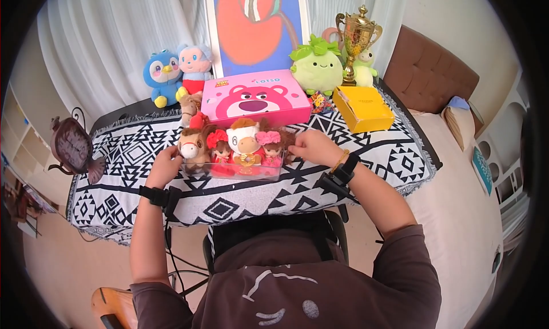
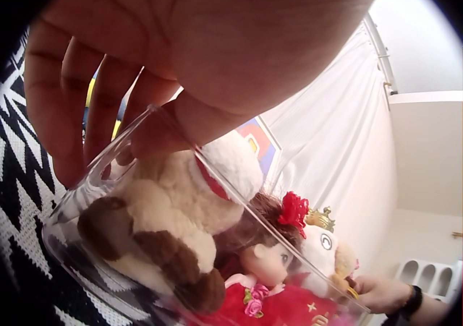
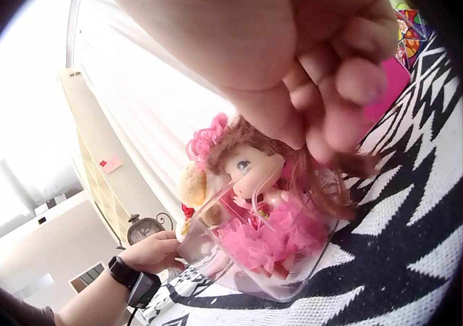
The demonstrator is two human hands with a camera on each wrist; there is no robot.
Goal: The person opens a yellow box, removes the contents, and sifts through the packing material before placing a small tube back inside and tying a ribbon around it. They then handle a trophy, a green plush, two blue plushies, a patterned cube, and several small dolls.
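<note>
A clear plastic box near the table's front edge holds a brown plush horse, a doll with a red flower, a white plush animal in red and a doll with a pink headband. My left hand is at the box's left end, its thumb against the plush horse and its fingers fairly straight behind the box corner in the left wrist view. At the right end, my right hand pinches brown hair of the pink doll between thumb and curled fingers.
Behind the box lie a pink Lotso box and a smaller plush horse. A yellow box, a colourful puzzle, a green plush and a gold trophy stand right. A brown clock is left.
</note>
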